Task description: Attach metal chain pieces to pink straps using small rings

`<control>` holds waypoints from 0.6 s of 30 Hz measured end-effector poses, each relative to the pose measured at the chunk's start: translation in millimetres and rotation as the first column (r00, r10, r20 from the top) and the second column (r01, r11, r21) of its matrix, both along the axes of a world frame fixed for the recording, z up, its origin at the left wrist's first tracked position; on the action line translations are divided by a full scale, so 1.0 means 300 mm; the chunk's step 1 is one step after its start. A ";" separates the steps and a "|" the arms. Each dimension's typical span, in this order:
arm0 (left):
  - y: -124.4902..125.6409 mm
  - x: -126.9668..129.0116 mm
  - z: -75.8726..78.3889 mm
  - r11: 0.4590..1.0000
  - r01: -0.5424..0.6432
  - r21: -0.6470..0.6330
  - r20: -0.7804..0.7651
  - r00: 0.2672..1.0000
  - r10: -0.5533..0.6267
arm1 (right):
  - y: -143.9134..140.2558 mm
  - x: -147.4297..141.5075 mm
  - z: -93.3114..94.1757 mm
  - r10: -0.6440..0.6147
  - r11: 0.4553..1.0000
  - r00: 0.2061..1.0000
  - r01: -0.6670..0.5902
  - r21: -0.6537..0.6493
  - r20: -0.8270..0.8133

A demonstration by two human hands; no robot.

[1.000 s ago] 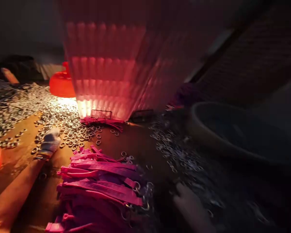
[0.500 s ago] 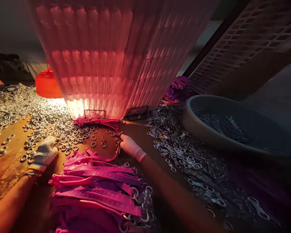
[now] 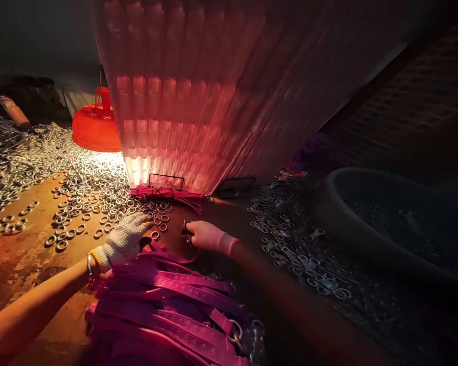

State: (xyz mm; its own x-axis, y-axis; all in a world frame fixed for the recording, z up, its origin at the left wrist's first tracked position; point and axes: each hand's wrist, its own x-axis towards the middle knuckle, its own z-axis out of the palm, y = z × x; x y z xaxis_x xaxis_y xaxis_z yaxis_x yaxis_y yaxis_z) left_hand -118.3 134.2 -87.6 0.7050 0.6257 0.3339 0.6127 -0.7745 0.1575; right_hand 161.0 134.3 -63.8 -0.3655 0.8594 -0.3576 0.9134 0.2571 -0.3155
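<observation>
A tall ribbed pink-lit basket (image 3: 198, 101) fills the upper middle of the frame, glowing brightest at its base, and it stands on the brown worktop (image 3: 26, 254) that carries everything else. At the right edge a wide dark basin (image 3: 351, 223) sits low in shadow, with more metal pieces inside that I can barely make out. Across the left of the frame spreads a broad scatter of metal rings (image 3: 80, 188), and a second drift of rings (image 3: 301, 249) lies right of centre, running up against the basin. At the bottom middle lies my pile of pink straps (image 3: 168, 305), stacked flat, some ending in a metal loop. An orange lamp shade (image 3: 95, 127) hangs at the upper left, just beside the basket, throwing light on the rings below it. A smaller bundle of pink straps (image 3: 164, 192) lies at the foot of the basket. My left hand (image 3: 124, 239), in a white knit glove, rests at the far edge of the strap pile with its fingers stretched flat toward the loose rings, closed on nothing. My right hand (image 3: 204, 235), in a pink glove, is curled together just beyond the pile around a small dark piece; what it is I cannot tell.
</observation>
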 end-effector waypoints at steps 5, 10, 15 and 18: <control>0.095 0.183 -0.047 0.967 0.255 -0.005 -0.255 0.935 -0.248 | -0.218 0.078 -0.010 0.060 0.997 0.996 -0.056 -0.061 0.059; 0.204 0.288 -0.087 0.938 0.346 0.017 -0.305 0.895 -0.325 | -0.286 0.086 -0.043 0.025 0.999 0.998 -0.023 -0.032 0.058; 0.243 0.161 -0.073 0.956 0.293 0.029 -0.298 0.915 -0.271 | -0.281 0.099 -0.100 -0.049 0.998 0.990 0.042 -0.055 -0.130; 0.235 0.003 -0.058 0.969 0.246 0.021 -0.298 0.927 -0.229 | -0.279 0.107 -0.120 -0.060 0.996 0.985 0.049 -0.072 -0.163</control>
State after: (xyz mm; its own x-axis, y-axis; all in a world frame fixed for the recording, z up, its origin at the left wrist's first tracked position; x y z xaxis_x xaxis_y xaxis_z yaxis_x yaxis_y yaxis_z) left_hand -117.4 204.6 -105.1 0.9020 0.4142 0.1218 0.4222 -0.9052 -0.0481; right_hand 193.2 50.5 -99.8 -0.3779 0.8555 -0.3539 0.8593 0.1817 -0.4782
